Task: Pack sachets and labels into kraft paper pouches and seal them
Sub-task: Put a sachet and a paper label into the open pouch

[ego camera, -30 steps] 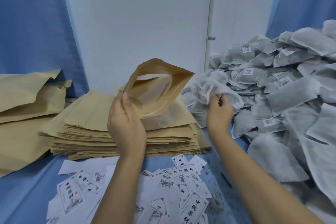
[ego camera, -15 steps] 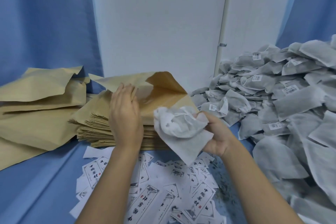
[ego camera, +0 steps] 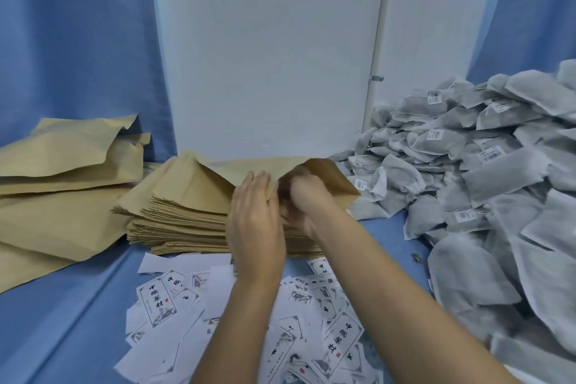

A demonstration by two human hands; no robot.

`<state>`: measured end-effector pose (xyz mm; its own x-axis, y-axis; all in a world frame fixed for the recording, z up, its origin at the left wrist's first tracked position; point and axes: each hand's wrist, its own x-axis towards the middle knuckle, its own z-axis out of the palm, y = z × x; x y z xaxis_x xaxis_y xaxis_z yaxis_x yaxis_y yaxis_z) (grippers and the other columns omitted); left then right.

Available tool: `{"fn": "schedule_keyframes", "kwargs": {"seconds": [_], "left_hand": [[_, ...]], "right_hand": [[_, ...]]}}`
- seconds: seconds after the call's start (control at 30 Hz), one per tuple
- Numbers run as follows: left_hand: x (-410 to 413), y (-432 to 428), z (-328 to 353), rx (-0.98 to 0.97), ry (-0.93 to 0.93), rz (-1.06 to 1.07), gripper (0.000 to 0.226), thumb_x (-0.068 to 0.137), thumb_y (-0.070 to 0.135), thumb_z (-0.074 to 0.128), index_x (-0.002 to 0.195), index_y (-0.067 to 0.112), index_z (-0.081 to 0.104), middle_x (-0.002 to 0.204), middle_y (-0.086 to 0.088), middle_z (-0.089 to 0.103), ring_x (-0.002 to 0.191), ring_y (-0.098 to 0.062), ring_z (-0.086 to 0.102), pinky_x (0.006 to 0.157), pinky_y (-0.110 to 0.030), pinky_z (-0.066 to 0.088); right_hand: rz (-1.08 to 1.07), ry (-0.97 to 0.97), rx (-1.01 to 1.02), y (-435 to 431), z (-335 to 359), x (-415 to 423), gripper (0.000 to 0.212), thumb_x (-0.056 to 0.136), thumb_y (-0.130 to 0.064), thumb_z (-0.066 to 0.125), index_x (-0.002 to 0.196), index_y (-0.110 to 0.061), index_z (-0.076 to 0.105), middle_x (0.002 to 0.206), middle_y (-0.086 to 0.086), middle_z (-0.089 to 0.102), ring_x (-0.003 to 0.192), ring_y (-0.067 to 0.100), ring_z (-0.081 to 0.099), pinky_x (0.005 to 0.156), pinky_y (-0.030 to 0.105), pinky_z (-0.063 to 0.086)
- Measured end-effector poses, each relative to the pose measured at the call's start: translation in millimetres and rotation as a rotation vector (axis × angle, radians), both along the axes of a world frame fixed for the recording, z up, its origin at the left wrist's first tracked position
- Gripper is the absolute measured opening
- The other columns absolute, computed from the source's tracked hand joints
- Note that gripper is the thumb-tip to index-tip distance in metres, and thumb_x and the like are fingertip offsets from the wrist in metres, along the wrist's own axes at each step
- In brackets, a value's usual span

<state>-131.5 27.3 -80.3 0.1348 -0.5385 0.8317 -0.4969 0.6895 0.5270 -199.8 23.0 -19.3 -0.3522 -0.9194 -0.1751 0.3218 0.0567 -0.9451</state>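
A kraft paper pouch (ego camera: 325, 179) lies open on top of a stack of flat pouches (ego camera: 180, 215) at the centre. My left hand (ego camera: 255, 221) pinches the pouch's mouth edge and holds it open. Blurred by motion, my right hand (ego camera: 304, 196) is curled, with its fingers pushed inside the mouth. The white sachet it carried is hidden inside the pouch. A big heap of grey-white sachets (ego camera: 483, 181) fills the right side. Printed paper labels (ego camera: 311, 321) lie scattered in front of the stack, under my forearms.
Larger crumpled kraft bags (ego camera: 62, 171) lie at the left. A white panel (ego camera: 265, 56) stands right behind the stack, with blue curtains on both sides. The table is covered in blue cloth (ego camera: 62, 321). A few dark crumbs (ego camera: 416, 257) lie near the sachet heap.
My right hand took a sachet from the heap, carried it left and pushed it into the pouch. My left hand lowered the pouch onto the stack and keeps its mouth open.
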Motion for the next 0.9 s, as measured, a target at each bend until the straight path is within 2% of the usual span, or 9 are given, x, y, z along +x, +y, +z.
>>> {"fn": "schedule_keyframes", "kwargs": {"seconds": [0.07,0.13,0.2,0.27,0.43,0.57,0.7,0.8,0.9], "left_hand": [[-1,1,2,0.034,0.023,-0.004,0.03,0.095,0.014,0.048,0.109,-0.006,0.065,0.112,-0.017,0.067,0.116,-0.032,0.058,0.091,-0.046,0.051],[2,-1,4,0.084,0.027,-0.004,0.03,0.097,0.016,0.047,0.112,-0.003,0.065,0.115,-0.015,0.066,0.118,-0.03,0.057,0.091,-0.043,0.05],[5,-4,4,0.131,0.032,-0.012,0.03,0.098,0.018,0.047,0.115,0.0,0.064,0.118,-0.012,0.065,0.12,-0.027,0.055,0.091,-0.041,0.048],[8,-4,2,0.141,0.045,-0.022,0.031,0.098,0.02,0.046,0.116,0.001,0.063,0.119,-0.011,0.065,0.119,-0.027,0.056,0.092,-0.04,0.047],[8,3,1,0.053,0.041,-0.027,0.032,0.095,0.018,0.047,0.111,-0.002,0.066,0.113,-0.013,0.068,0.11,-0.029,0.062,0.09,-0.04,0.05],[5,8,-1,0.022,0.028,-0.007,0.033,0.095,0.021,0.048,0.109,-0.002,0.067,0.111,-0.012,0.069,0.108,-0.026,0.064,0.088,-0.045,0.053],[3,3,-2,0.076,0.016,-0.008,0.031,0.096,0.019,0.049,0.113,0.0,0.066,0.116,-0.01,0.067,0.112,-0.025,0.062,0.09,-0.04,0.052],[-3,-7,4,0.229,0.009,-0.032,0.036,0.1,0.026,0.043,0.123,0.005,0.061,0.128,-0.006,0.061,0.123,-0.021,0.053,0.096,-0.034,0.042],[-12,-18,11,0.299,0.034,-0.036,0.04,0.101,0.032,0.037,0.127,0.01,0.058,0.133,-0.003,0.057,0.126,-0.019,0.049,0.096,-0.031,0.039]], "right_hand": [[0.116,0.028,0.129,6,9,7,0.023,0.097,-0.004,0.037,0.115,-0.012,0.048,0.072,0.01,0.048,0.058,0.018,0.048,0.046,0.019,0.039],[0.12,0.213,0.161,14,13,2,0.014,0.094,-0.009,0.043,0.1,-0.009,0.056,0.064,0.01,0.05,0.052,0.02,0.046,0.048,0.02,0.041],[0.012,0.448,0.031,21,10,-7,0.028,0.09,-0.01,0.041,0.081,-0.001,0.066,0.063,0.015,0.062,0.053,0.026,0.056,0.06,0.031,0.053],[-0.09,0.55,-0.076,26,6,-13,0.03,0.087,-0.012,0.039,0.079,0.0,0.065,0.07,0.016,0.069,0.062,0.032,0.065,0.073,0.043,0.056],[-0.067,0.985,-0.009,7,-3,-12,0.031,0.094,-0.014,0.037,0.104,0.0,0.063,0.106,0.014,0.064,0.099,0.032,0.056,0.079,0.032,0.042],[0.172,1.209,0.078,-9,0,-10,0.03,0.099,-0.006,0.032,0.09,0.0,0.06,0.117,0.018,0.062,0.109,0.029,0.055,0.079,0.028,0.037],[0.036,1.032,-0.08,-9,-6,-16,0.029,0.094,-0.007,0.039,0.103,-0.001,0.066,0.11,0.012,0.066,0.101,0.026,0.058,0.08,0.028,0.042],[-0.213,0.924,-0.246,-3,-18,-24,0.028,0.087,-0.005,0.043,0.078,-0.004,0.069,0.084,0.006,0.071,0.081,0.022,0.062,0.072,0.03,0.047],[-0.553,0.83,-0.342,4,-30,-45,0.033,0.081,-0.002,0.043,0.056,-0.019,0.059,0.061,-0.008,0.062,0.061,0.005,0.053,0.061,0.022,0.041]]}}
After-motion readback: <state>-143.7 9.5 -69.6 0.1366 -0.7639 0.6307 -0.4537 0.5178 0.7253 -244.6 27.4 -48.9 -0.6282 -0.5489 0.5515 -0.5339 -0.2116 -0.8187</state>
